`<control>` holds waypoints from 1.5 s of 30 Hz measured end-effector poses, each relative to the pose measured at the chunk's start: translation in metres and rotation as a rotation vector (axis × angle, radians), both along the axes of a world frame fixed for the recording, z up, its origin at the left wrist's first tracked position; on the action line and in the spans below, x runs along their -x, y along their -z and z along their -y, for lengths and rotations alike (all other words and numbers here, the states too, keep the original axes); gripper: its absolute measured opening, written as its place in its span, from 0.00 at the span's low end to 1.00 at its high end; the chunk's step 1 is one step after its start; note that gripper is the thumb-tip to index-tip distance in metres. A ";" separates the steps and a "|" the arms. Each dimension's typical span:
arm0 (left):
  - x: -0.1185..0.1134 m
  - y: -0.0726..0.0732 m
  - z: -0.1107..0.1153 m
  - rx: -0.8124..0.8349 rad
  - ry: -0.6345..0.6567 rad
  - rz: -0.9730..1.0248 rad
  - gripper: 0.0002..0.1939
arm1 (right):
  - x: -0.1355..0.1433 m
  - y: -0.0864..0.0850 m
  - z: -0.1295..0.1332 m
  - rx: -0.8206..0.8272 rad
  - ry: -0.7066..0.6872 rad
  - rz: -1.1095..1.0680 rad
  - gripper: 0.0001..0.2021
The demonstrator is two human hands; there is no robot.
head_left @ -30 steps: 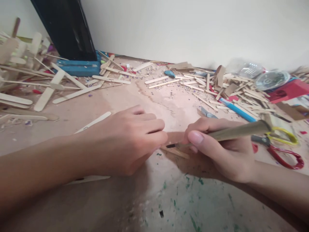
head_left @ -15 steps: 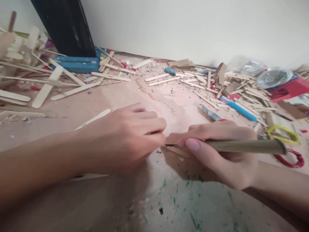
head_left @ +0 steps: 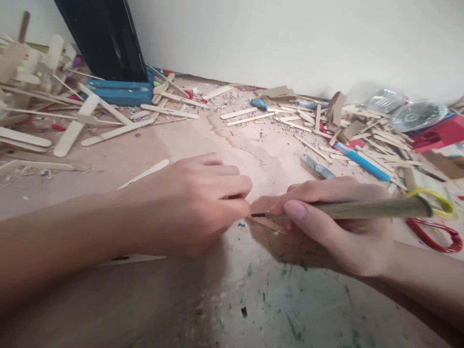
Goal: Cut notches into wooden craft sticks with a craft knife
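My left hand [head_left: 192, 205] lies knuckles up on the tabletop, its fingertips pinched on a small flat wooden piece [head_left: 266, 224] that pokes out to the right. My right hand [head_left: 337, 227] grips a long tan-handled craft knife [head_left: 366, 209] like a pen. Its dark tip [head_left: 258, 215] rests on the wooden piece, right at my left fingertips. Most of the piece is hidden under my fingers.
Several popsicle sticks [head_left: 116, 133] litter the back and left of the worn table [head_left: 224, 295]. A black stand on a blue base [head_left: 119, 92] is at the back left. A blue pen [head_left: 362, 162], red-and-yellow scissors [head_left: 435, 227] and a red box [head_left: 440, 133] lie on the right.
The knife handle has dropped from a raised slant to nearly level, and the tip has slid slightly left toward my left fingertips. My left hand has barely moved.
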State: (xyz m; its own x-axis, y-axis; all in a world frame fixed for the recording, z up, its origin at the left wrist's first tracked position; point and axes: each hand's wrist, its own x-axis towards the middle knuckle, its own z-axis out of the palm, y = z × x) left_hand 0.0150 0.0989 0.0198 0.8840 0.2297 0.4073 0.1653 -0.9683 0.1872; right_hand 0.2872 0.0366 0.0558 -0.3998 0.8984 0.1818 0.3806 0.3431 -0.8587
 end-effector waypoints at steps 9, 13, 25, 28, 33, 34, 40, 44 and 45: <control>-0.002 0.004 -0.003 -0.025 0.017 0.071 0.19 | 0.002 -0.004 -0.001 -0.006 0.000 -0.010 0.13; -0.001 0.004 -0.002 -0.014 0.010 0.050 0.20 | 0.001 -0.003 -0.001 -0.011 -0.006 -0.016 0.12; -0.002 -0.003 0.006 -0.111 0.033 0.042 0.24 | -0.001 0.001 0.001 -0.069 -0.069 0.064 0.23; -0.002 -0.003 0.007 -0.155 0.023 0.021 0.24 | -0.001 0.006 0.004 -0.073 -0.072 -0.009 0.20; -0.003 -0.008 0.010 -0.187 0.001 0.031 0.25 | -0.004 0.011 0.007 -0.042 -0.084 -0.051 0.18; -0.004 -0.009 0.010 -0.192 0.005 0.019 0.25 | -0.005 0.011 0.008 -0.050 -0.076 -0.042 0.18; -0.005 -0.007 0.011 -0.177 -0.015 0.043 0.25 | -0.006 0.010 0.008 -0.113 -0.051 0.025 0.18; -0.006 -0.005 0.011 -0.170 -0.019 0.050 0.25 | -0.005 0.011 0.007 -0.100 -0.078 0.003 0.20; -0.006 -0.005 0.012 -0.172 -0.018 0.050 0.24 | -0.005 0.010 0.007 -0.105 -0.080 0.008 0.20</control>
